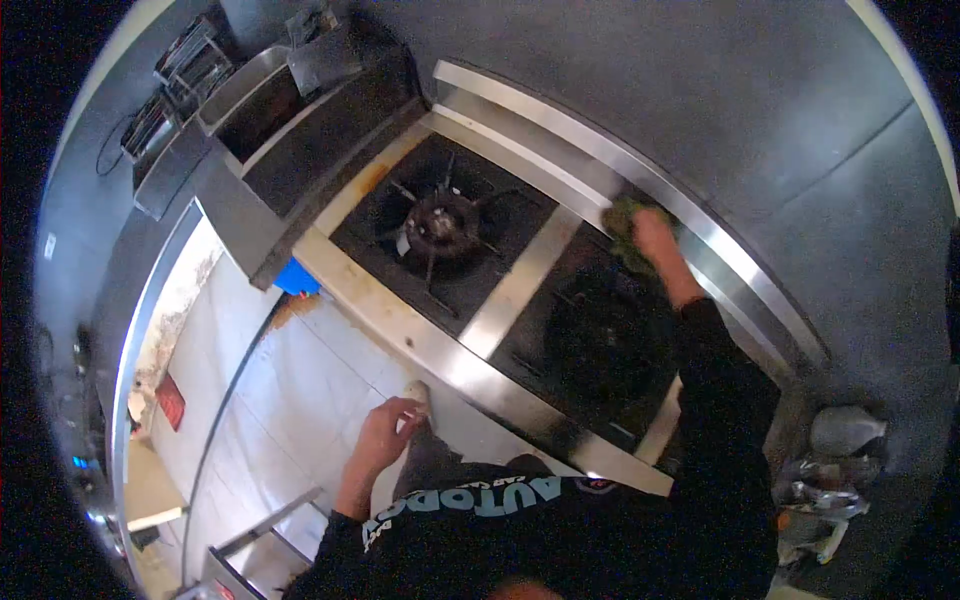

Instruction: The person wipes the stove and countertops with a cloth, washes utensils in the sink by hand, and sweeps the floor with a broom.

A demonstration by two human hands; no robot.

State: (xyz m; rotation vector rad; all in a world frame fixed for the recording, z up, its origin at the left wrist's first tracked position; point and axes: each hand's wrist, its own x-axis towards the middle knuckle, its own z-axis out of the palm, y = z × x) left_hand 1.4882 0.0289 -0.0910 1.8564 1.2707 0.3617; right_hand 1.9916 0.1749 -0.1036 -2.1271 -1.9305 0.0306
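My right hand [655, 240] is closed on a greenish scouring pad [622, 228], pressed against the steel back edge of a gas stove [520, 285]. The pad's exact edges are blurred. Below that hand lies the dark right burner [600, 340], partly in shadow. The left burner [440, 225] shows a round head with thin metal grate arms around it. My left hand [385, 435] hangs in front of the stove, above the floor, fingers loosely bent and apart with nothing visible in them.
A steel fryer-like unit [255, 105] with baskets stands left of the stove. A dark hose [225, 390] crosses the tiled floor [300, 370]. Glass or plastic containers [835, 470] sit at the far right. A metal box [265, 555] stands at lower left.
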